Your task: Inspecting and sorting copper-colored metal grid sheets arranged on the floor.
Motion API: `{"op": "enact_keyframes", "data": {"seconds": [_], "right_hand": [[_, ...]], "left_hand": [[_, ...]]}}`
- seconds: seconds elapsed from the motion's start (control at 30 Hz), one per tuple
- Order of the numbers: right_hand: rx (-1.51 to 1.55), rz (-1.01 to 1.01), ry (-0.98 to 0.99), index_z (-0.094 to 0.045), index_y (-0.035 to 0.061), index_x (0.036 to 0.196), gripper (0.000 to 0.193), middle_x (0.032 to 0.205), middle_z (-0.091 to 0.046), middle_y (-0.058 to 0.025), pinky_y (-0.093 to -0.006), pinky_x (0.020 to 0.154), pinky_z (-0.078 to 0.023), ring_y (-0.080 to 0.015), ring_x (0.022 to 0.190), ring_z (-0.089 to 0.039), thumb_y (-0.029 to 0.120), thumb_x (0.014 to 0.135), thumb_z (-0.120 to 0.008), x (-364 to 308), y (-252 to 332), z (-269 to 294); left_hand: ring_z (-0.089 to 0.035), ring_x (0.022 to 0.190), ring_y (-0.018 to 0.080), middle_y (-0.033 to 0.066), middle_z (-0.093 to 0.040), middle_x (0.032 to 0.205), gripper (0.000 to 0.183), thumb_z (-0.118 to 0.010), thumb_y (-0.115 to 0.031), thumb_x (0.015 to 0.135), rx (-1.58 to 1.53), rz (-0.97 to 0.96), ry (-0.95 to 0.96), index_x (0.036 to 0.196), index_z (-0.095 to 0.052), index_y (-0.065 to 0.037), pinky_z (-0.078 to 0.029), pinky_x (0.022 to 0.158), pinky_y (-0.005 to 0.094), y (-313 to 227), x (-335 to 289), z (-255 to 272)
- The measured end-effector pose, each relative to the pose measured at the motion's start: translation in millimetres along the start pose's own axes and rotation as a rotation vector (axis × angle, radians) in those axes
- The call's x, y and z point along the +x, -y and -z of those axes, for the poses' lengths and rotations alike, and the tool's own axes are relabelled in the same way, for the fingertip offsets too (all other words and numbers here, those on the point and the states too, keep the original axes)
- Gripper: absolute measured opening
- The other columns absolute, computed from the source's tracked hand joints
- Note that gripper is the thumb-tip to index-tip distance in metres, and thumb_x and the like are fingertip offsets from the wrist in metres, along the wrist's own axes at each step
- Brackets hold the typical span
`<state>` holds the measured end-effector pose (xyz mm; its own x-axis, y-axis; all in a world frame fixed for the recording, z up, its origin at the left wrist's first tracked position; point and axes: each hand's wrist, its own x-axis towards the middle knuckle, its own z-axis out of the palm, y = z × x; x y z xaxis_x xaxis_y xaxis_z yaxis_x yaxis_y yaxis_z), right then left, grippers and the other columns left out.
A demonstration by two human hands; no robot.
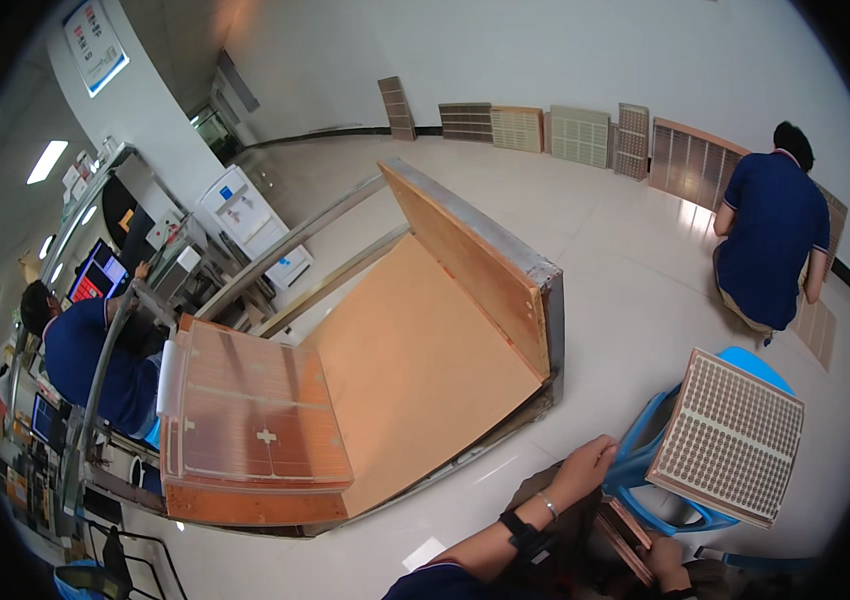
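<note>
My left hand is raised beside the blue plastic chair, its fingers drawn together with nothing visible in them. Lower down, my right hand grips the edge of copper-coloured panels, held on edge close to my body. The lower part of those panels is hidden by the hand and dark clothing. On the blue chair, to the right of my left hand, lies a panel patterned with rows of small rings.
A metal-framed cart with a wooden bed carries stacked circuit panels under a clear sheet. More panels lean along the far wall. One person crouches at the right; another sits at screens on the left.
</note>
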<state>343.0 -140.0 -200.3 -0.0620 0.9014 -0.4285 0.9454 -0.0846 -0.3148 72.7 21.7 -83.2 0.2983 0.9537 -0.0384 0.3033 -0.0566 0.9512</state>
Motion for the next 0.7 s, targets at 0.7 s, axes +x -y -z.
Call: {"op": "enact_keyframes", "data": {"seconds": [0.7], "right_hand": [[-0.065,0.145,-0.048,-0.066,0.0063,0.08,0.031,0.064,-0.061,-0.0173,-0.045,0.06,-0.048,-0.0374,0.062,-0.06,0.037,0.08,-0.06,-84,94,182]], "left_hand": [[-0.059,0.076,0.012,0.0069,-0.061,0.089,0.025,-0.041,-0.018,0.098,-0.485,0.015,-0.185,0.109,-0.055,-0.001,-0.049,0.071,0.0241,-1,-9,18]]}}
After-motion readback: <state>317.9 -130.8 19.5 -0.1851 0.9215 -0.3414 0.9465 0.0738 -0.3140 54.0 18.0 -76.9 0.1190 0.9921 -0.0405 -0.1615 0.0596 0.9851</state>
